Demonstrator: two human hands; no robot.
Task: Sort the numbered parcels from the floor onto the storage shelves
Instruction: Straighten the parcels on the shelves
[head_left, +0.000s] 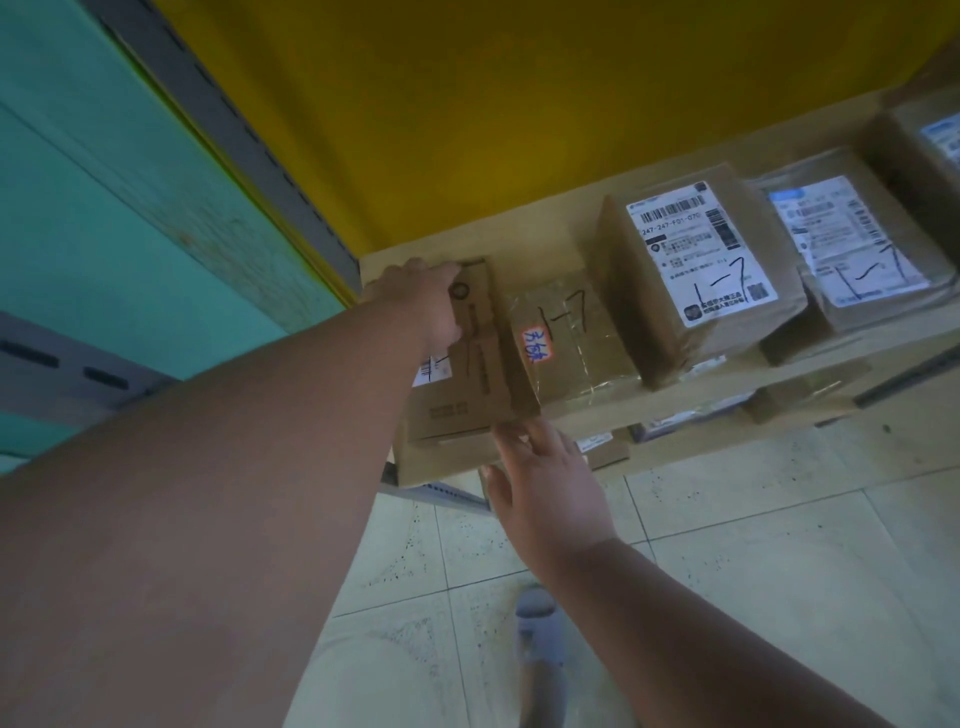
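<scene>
Parcel (470, 358) on the shelf (571, 244): outstretched left hand (421, 301) grips its far end, right hand (545, 483) flat-fingered under its near edge.

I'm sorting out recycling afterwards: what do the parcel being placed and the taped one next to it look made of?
The held parcel: plain brown corrugated cardboard by its look, matte, with printed marks. The taped parcel: also brown card, but wrapped in glossy clear tape or film, judging by the shiny wrinkles.

Brown parcels (696, 270), white labels (701, 249), yellow wall (519, 104), teal panel (104, 208).
</scene>
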